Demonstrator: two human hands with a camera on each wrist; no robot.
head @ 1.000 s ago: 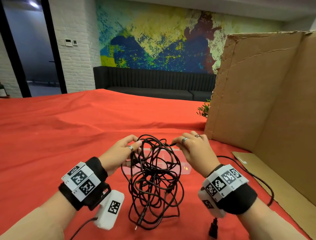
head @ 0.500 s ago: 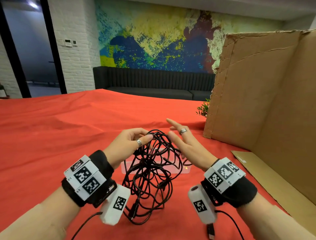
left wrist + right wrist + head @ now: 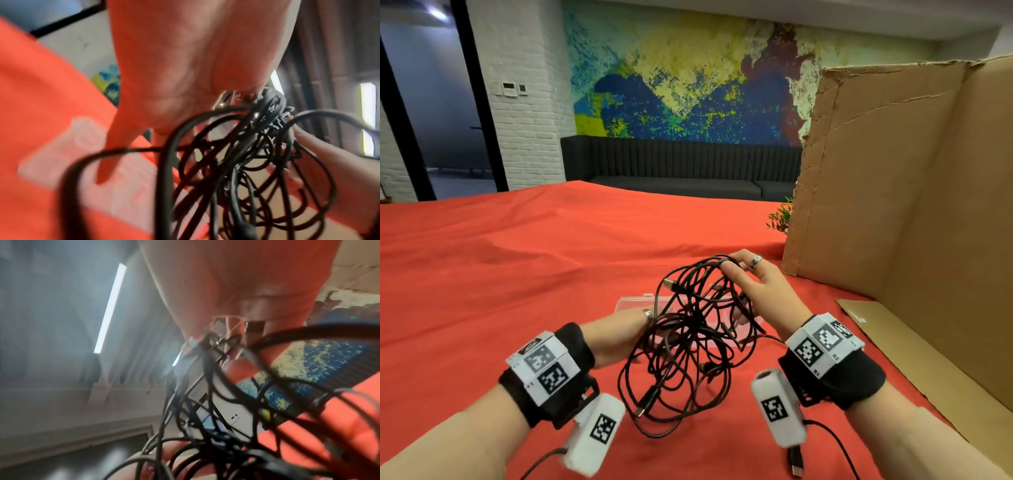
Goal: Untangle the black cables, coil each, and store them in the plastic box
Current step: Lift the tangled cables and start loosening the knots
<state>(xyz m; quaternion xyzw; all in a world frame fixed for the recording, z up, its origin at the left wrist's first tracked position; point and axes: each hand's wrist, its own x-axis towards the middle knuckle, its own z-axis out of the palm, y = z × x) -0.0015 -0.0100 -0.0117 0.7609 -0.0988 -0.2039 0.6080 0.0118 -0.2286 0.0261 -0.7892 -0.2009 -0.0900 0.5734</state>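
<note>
A tangle of black cables (image 3: pixel 688 349) hangs lifted over the red cloth, its lower loops touching it. My right hand (image 3: pixel 739 274) grips the topmost loops with curled fingers; a ring shows on one finger. Lower down, my left hand (image 3: pixel 633 327) reaches in from the left and holds strands at the middle of the tangle, with a bunch of cables (image 3: pixel 267 107) converging by its ringed finger. A clear plastic box (image 3: pixel 631 301) lies flat on the cloth behind and under the tangle, partly hidden by it. The right wrist view shows blurred cable loops (image 3: pixel 216 402) below the fingers.
A tall cardboard panel (image 3: pixel 893 205) stands close on the right, with a flat cardboard sheet (image 3: pixel 900 363) at its foot. A small green plant (image 3: pixel 780 216) peeks out past the panel's left edge. Red cloth (image 3: pixel 500 274) covers the whole table.
My right hand, spread open half a second ago, now grips the top loops. My left hand has dropped from the top to the tangle's middle. The tangle has shifted right.
</note>
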